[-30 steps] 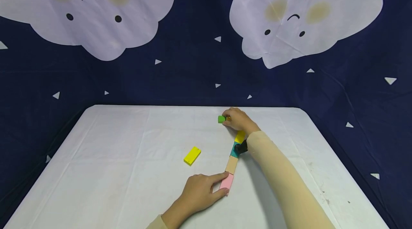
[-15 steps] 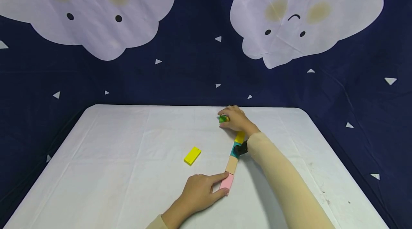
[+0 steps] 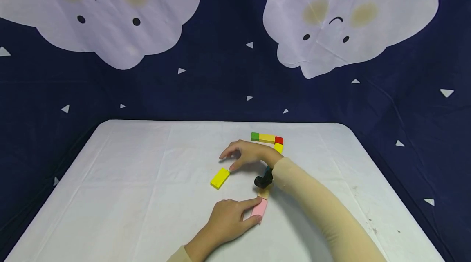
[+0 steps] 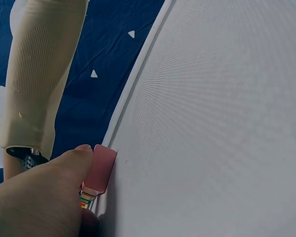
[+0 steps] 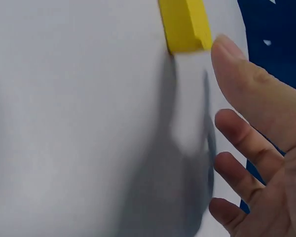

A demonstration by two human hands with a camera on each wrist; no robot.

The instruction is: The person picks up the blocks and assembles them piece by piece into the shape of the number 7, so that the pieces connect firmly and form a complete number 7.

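hands over a white cloth-covered table (image 3: 128,172): the right hand (image 3: 247,155) hovers with fingers spread and relaxed, holding nothing, its thumb tip just beside the near corner of a loose flat yellow rectangular wooden block (image 3: 220,178) that lies alone on the cloth, left of a line of blocks; in the right wrist view the same yellow block (image 5: 186,24) sits just past the thumb. the left hand (image 3: 228,221) rests on the cloth with forefinger and thumb pinching a flat pink rectangular block (image 3: 259,209), the nearest piece of the line, also seen from the left wrist (image 4: 101,168). judged from this pose, a clean pick would close thumb and forefinger on the yellow block's long edges, lift it level, and keep the left hand steady on the pink block so the line does not shift. count: one loose yellow block; one pink block; one tan block (image 3: 263,193), partly hidden by the wrist camera; one small yellow block (image 3: 278,148); one red block (image 3: 279,140); one longer yellow block (image 3: 267,138); one green block (image 3: 255,136); any piece beneath the right wrist cannot be counted. two hands.
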